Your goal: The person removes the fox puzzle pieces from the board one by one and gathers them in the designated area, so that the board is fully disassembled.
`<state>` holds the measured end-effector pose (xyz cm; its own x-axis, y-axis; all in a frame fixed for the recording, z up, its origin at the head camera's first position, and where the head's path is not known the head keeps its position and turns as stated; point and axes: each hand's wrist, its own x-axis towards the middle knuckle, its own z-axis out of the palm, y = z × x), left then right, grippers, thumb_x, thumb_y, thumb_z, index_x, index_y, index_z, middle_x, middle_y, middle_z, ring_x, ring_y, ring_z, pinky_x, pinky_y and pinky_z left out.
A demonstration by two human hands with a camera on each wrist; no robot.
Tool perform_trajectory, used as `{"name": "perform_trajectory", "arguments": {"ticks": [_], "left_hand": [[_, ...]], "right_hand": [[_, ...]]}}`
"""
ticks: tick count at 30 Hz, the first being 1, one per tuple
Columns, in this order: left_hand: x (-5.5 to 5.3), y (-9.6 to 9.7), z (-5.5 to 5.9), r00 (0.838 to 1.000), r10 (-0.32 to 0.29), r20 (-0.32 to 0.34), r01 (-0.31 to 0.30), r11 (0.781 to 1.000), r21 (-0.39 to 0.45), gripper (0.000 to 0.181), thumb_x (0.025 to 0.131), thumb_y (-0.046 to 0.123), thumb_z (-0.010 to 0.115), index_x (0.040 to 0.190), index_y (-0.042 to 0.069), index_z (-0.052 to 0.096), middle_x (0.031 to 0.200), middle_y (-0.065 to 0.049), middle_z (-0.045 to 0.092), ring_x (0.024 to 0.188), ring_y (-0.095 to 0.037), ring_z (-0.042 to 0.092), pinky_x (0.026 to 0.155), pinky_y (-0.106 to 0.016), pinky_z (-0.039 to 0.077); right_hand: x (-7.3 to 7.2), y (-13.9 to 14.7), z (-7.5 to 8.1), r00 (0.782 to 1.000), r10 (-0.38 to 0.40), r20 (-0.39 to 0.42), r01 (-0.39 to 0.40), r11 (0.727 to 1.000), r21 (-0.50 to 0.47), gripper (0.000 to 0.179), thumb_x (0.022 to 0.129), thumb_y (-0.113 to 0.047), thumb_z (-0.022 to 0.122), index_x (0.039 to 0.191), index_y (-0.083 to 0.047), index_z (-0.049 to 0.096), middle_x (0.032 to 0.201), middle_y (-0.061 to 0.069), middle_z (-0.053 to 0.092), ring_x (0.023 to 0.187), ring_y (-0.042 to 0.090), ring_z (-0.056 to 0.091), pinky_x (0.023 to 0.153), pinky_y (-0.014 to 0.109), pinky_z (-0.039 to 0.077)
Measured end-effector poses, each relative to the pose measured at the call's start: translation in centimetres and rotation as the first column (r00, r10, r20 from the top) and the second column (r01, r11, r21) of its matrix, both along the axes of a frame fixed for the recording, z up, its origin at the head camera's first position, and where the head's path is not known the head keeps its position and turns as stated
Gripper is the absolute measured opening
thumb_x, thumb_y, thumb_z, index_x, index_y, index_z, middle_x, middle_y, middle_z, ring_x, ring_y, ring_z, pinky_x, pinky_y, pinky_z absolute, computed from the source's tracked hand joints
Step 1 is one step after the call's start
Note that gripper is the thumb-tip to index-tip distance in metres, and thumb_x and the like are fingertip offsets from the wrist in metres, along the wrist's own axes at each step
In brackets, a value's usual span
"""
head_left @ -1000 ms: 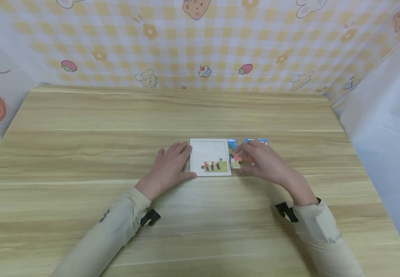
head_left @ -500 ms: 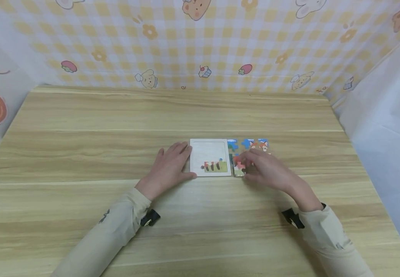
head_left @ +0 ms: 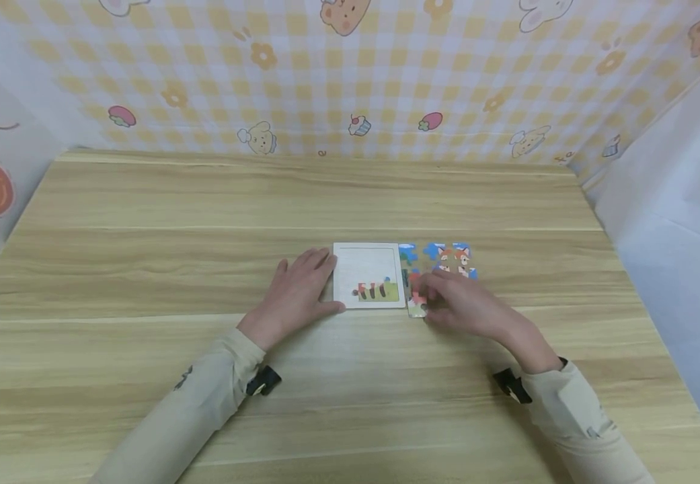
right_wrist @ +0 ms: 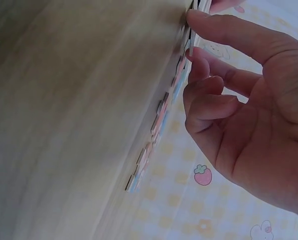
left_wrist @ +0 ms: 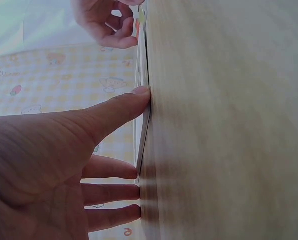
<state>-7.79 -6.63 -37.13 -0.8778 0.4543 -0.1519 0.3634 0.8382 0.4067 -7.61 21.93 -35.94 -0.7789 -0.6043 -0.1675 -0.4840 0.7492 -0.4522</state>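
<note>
In the head view a white square puzzle tray (head_left: pixel 368 262) lies on the table, with yellow-green and dark-striped pieces (head_left: pixel 380 291) in its lower right part. My left hand (head_left: pixel 292 292) rests against the tray's left side, thumb at the near corner and fingers extended along the edge; the left wrist view shows the thumb (left_wrist: pixel 121 107) touching that edge. Just right of the tray, my right hand (head_left: pixel 467 302) pinches a pink and green puzzle piece (head_left: pixel 417 310) between thumb and fingertips. In the right wrist view the other fingers (right_wrist: pixel 206 102) curl inward.
Beyond the right hand lie several loose puzzle pieces: a blue one (head_left: pixel 407 252) by the tray's edge and some with a fox face (head_left: pixel 454 259). The wooden table (head_left: pixel 204 202) ends at a yellow checked cloth (head_left: pixel 301 87) behind and a white one (head_left: pixel 676 202) at right.
My right hand has drawn toward me and slightly right, bringing the pink and green puzzle piece nearer. The fox-face pieces behind it came into view. The left hand and tray stay put.
</note>
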Motion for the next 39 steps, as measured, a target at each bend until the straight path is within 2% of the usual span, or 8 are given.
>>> {"name": "perform_trajectory", "arguments": {"ticks": [27, 35, 39], "left_hand": [[-0.1, 0.0, 0.0, 1.0, 0.003, -0.002, -0.003, 1.0, 0.002, 0.082, 0.079, 0.044, 0.07, 0.141, 0.001, 0.037, 0.146, -0.016, 0.031, 0.134, -0.032, 0.025, 0.1, -0.065, 0.019], [-0.1, 0.0, 0.2, 1.0, 0.004, 0.01, -0.004, 1.0, 0.005, 0.082, 0.08, 0.043, 0.07, 0.141, 0.002, 0.036, 0.147, -0.016, 0.03, 0.135, -0.032, 0.024, 0.1, -0.065, 0.018], [0.0, 0.0, 0.2, 1.0, 0.009, 0.019, -0.009, 1.0, 0.008, 0.082, 0.079, 0.043, 0.071, 0.142, 0.002, 0.036, 0.147, -0.016, 0.03, 0.134, -0.032, 0.024, 0.1, -0.064, 0.018]], "right_hand": [[0.1, 0.0, -0.2, 1.0, -0.021, 0.006, 0.021, 1.0, 0.003, 0.035, 0.074, -0.005, 0.072, 0.106, -0.007, 0.059, 0.085, -0.001, 0.053, 0.082, 0.017, 0.049, 0.074, 0.036, 0.044], [0.1, -0.8, 0.6, 0.995, 0.015, -0.098, -0.019, 0.999, -0.04, 0.035, 0.078, -0.009, 0.073, 0.11, -0.003, 0.062, 0.098, 0.002, 0.06, 0.087, 0.016, 0.057, 0.077, 0.035, 0.048], [-0.1, -2.3, 1.0, 0.992, 0.041, -0.117, -0.045, 0.998, -0.032, 0.03, 0.078, -0.009, 0.073, 0.106, -0.006, 0.064, 0.094, 0.0, 0.058, 0.078, 0.012, 0.054, 0.069, 0.028, 0.048]]}}
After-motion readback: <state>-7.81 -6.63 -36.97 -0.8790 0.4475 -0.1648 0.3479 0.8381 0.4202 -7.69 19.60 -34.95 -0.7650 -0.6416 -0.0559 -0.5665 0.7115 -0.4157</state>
